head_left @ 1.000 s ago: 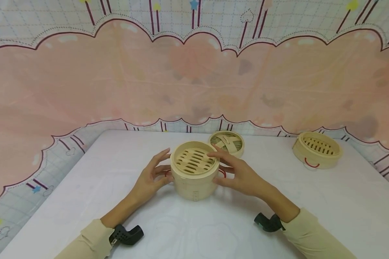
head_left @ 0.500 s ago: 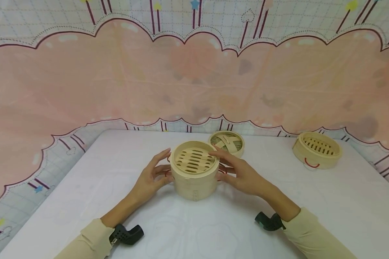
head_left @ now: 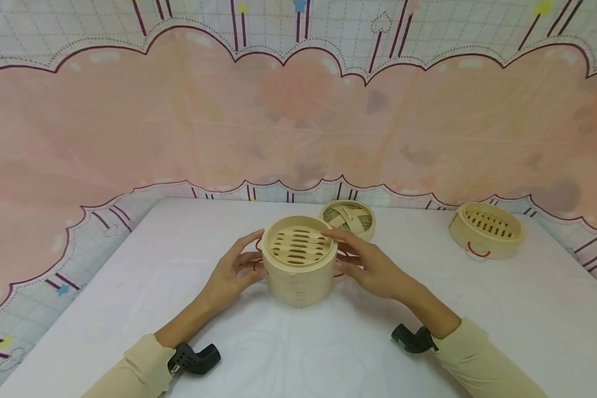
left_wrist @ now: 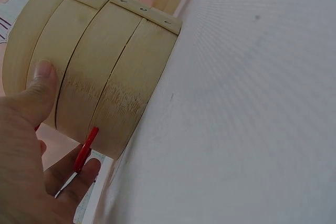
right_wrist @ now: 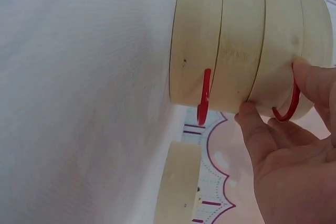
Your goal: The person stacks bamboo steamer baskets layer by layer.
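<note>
Two round bamboo steamer baskets stand stacked upright on the white table (head_left: 378,331). Slots show in the floor of the upper steamer basket (head_left: 298,255), which sits on the lower steamer basket (head_left: 300,296). My left hand (head_left: 231,271) holds the stack's left side; in the left wrist view its thumb (left_wrist: 44,77) presses the upper basket, and fingers reach behind near a red handle (left_wrist: 86,148). On the right side, my right hand (head_left: 373,268) grips the upper basket, thumb by its red handle (right_wrist: 294,100) and a fingertip near the seam between the baskets.
Close behind the stack lies a round woven bamboo lid (head_left: 350,218). Another steamer basket (head_left: 486,232) with a red handle stands at the table's far right. A patterned cloth backdrop (head_left: 298,127) hangs along the back edge.
The upper basket has turned slightly on the lower one: its slots lie more level and its left red handle shows. My right thumb has slid back from the front; my left hand has barely moved.
</note>
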The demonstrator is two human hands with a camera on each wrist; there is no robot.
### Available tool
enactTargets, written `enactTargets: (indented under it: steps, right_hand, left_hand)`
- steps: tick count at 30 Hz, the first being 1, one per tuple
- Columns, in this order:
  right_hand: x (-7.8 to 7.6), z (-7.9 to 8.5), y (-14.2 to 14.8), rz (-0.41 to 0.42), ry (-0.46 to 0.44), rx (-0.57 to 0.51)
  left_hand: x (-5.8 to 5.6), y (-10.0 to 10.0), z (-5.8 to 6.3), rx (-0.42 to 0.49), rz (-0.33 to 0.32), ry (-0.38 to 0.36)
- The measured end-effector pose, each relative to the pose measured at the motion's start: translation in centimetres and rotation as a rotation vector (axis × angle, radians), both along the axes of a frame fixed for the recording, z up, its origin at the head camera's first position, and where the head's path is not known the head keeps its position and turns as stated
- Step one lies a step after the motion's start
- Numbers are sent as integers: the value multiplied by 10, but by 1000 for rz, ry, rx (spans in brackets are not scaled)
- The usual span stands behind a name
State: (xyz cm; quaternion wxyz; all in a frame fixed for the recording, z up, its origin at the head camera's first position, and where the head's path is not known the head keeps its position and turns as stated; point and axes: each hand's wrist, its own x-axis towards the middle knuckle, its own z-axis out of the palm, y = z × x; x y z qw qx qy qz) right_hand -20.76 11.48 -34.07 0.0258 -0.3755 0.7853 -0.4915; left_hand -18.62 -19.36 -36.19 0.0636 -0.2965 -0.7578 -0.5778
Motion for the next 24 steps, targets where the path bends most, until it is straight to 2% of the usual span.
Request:
enactTargets:
  steps: [8, 15, 20, 24]
  right_hand:
    - [1, 3, -1, -8, -12, 8]
    - [0, 2, -1, -14, -5, 21]
    - [0, 1, -1, -18, -14, 19]
    - [0, 1, -1, -22, -18, 16]
  left_hand:
    - [-2, 1, 0, -1, 3, 9]
    - [-14, -5, -19, -5, 10, 6]
    - [-16, -7, -22, 16, -22, 38]
    - [-14, -6, -21, 21, -5, 34]
